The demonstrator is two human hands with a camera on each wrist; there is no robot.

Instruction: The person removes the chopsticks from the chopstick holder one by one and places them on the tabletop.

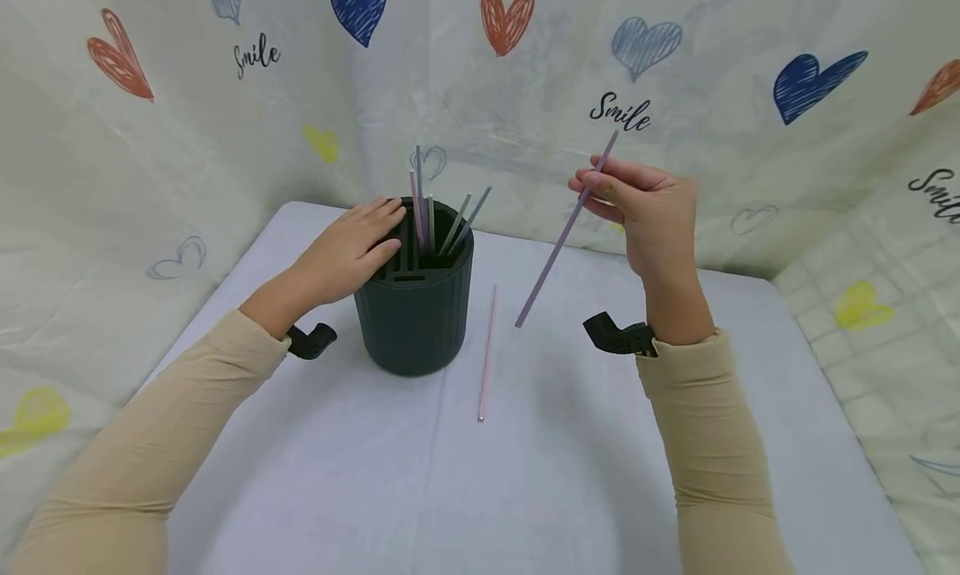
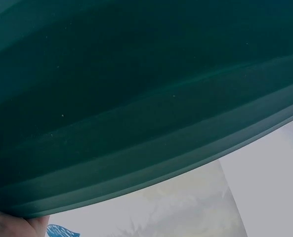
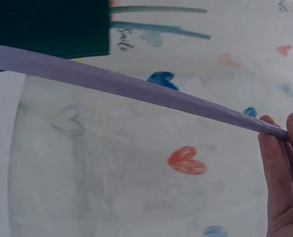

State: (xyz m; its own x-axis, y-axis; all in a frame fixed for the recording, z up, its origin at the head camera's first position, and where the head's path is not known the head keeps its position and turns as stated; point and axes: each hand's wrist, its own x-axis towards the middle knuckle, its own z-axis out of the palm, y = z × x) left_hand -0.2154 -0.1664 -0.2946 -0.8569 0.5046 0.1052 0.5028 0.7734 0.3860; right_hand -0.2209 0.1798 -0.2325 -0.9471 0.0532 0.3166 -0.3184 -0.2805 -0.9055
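A dark green round holder (image 1: 411, 329) with divided compartments stands on the table, with several thin pastel sticks (image 1: 422, 217) upright or leaning inside. My left hand (image 1: 348, 246) rests over its left rim, fingers stretched across the top. In the left wrist view the holder's ribbed wall (image 2: 146, 123) fills most of the picture, and part of the hand (image 2: 13, 224) shows at the lower left. To the right, my right hand (image 1: 648, 208) pinches a purple straw-like stick (image 1: 562, 237) near its upper end. The stick slants down to the left in the air, apart from the holder.
One pink stick (image 1: 487, 354) lies on the white-covered table (image 1: 360, 475), just right of the holder. Behind the table hangs a pale cloth (image 1: 435, 83) printed with hearts and "Smile". A dark wrist mount (image 1: 618, 335) sticks out from the right wrist.
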